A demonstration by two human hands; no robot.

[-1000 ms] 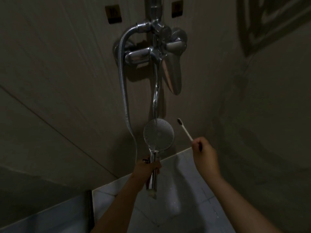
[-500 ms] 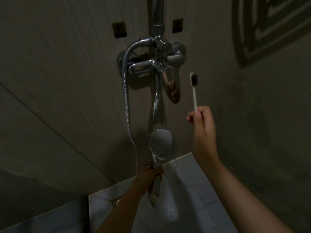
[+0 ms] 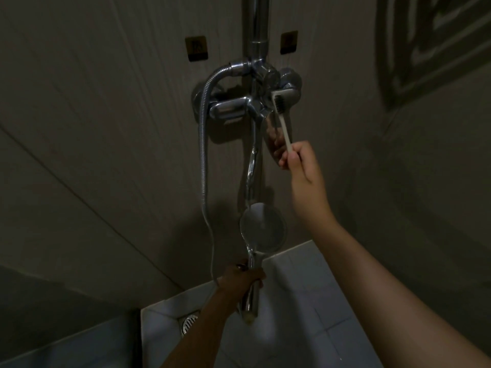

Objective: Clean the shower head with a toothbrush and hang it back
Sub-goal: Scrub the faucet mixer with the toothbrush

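The round chrome shower head (image 3: 263, 227) points up, its disc turned partly away, held low by its handle in my left hand (image 3: 240, 278). Its metal hose (image 3: 203, 166) loops from the handle up to the wall mixer (image 3: 255, 102). My right hand (image 3: 300, 162) grips a white toothbrush (image 3: 282, 120) by the lower handle. The dark bristles rest against the mixer's lever, well above the shower head. The room is dim.
A chrome riser pipe (image 3: 259, 19) runs up from the mixer. A long spout (image 3: 252, 166) hangs below it, just behind the shower head. Two small square wall hooks (image 3: 196, 47) flank the pipe. A round floor drain (image 3: 189, 324) sits on the pale tiled floor.
My right hand rose from beside the shower head and carried the toothbrush up and left until its bristles met the mixer lever. The shower head turned slightly away; my left hand stayed put.
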